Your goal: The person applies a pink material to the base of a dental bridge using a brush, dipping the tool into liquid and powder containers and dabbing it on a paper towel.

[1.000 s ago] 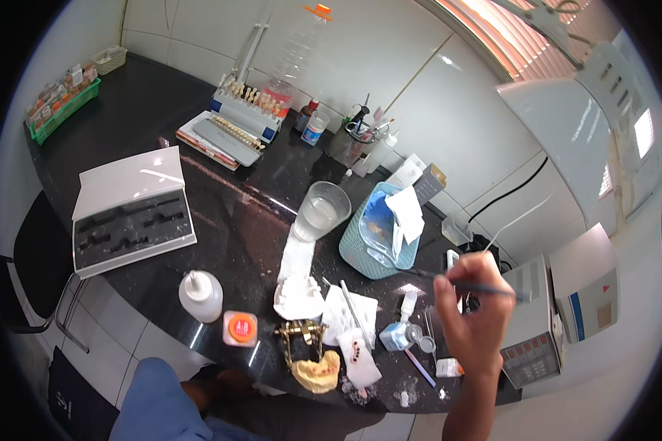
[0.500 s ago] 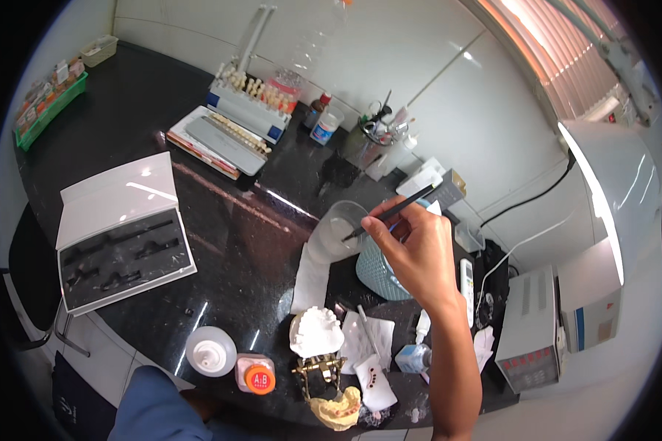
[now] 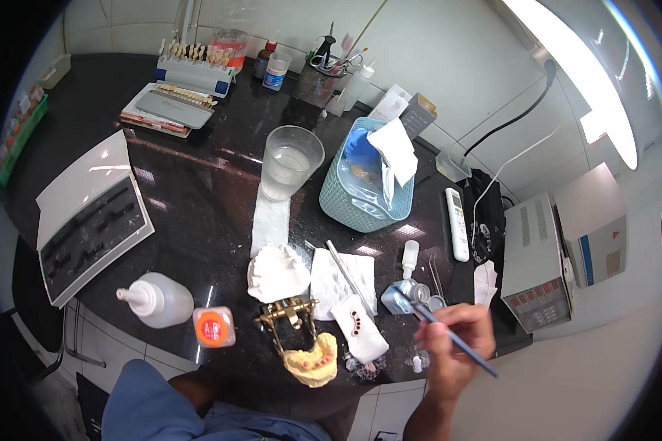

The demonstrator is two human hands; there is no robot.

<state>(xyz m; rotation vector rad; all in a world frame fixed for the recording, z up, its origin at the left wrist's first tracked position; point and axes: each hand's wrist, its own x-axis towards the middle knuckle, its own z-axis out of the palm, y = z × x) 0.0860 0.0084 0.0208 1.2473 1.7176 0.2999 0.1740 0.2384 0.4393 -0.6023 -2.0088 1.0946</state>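
Note:
My right hand (image 3: 457, 336) is closed around a thin dark-handled brush (image 3: 460, 345) at the lower right. Its tip points toward a small bluish square bottle (image 3: 399, 300) and small round jars (image 3: 419, 292); whether it touches them I cannot tell. Left of the hand lies a folded white pad (image 3: 371, 344) bearing several small dark red pieces in a curved row. Beside it a brass articulator (image 3: 290, 316) carries a white dental cast (image 3: 278, 273) and a yellow dental cast (image 3: 312, 361) with pinkish teeth areas. My left hand is out of view.
A glass of water (image 3: 290, 162) stands on a paper strip near a light-blue basket (image 3: 364, 213). A white squeeze bottle (image 3: 162, 301) and orange-lidded jar (image 3: 215, 328) sit at the front left. An opened white case (image 3: 95, 235) lies farther left; a small machine (image 3: 533, 257) stands right.
My right hand has moved from above the glass down toward the front right, bringing the brush beside the small bottle and jars. The view has shifted too.

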